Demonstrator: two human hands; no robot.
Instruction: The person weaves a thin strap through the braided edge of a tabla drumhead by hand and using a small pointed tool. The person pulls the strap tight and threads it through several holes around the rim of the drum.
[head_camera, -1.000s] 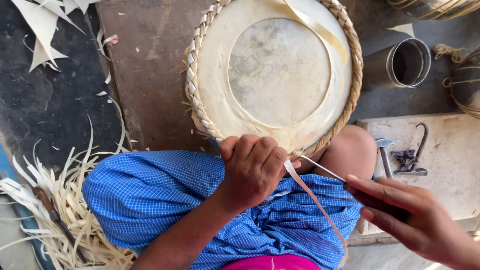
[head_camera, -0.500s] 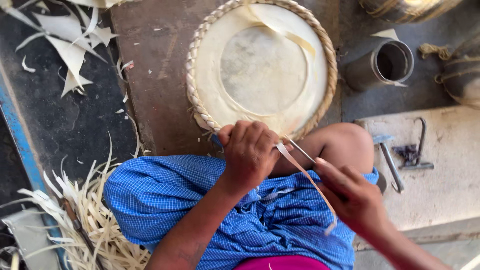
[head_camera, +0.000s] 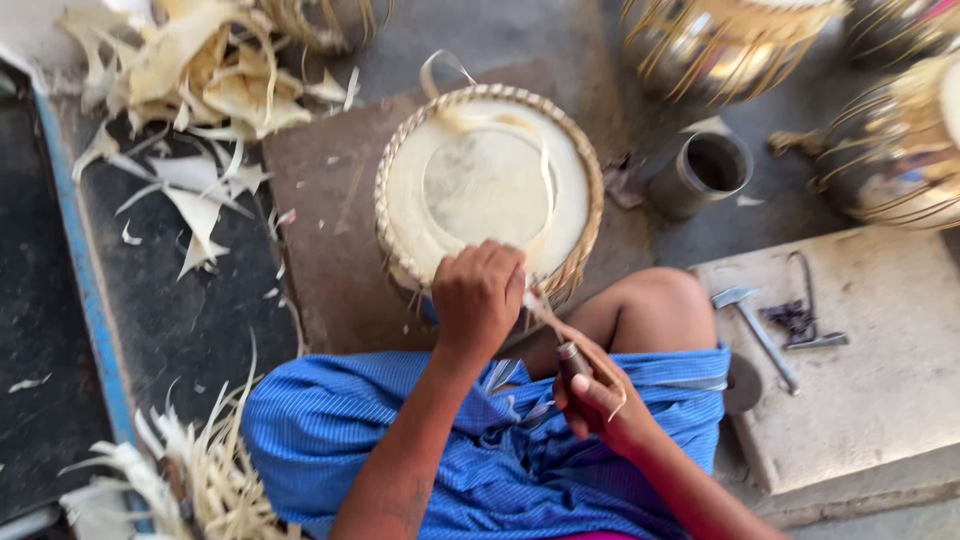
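My left hand (head_camera: 478, 292) pinches the strip (head_camera: 545, 310) at the basket (head_camera: 488, 190) rim, right hand (head_camera: 600, 400) gripping the knife (head_camera: 570, 358); a taut strip should trim cleanest.

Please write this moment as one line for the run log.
left hand: pinches pale strip at round woven basket rim | right hand: grips dark-handled tool against strip | blue cloth over lap
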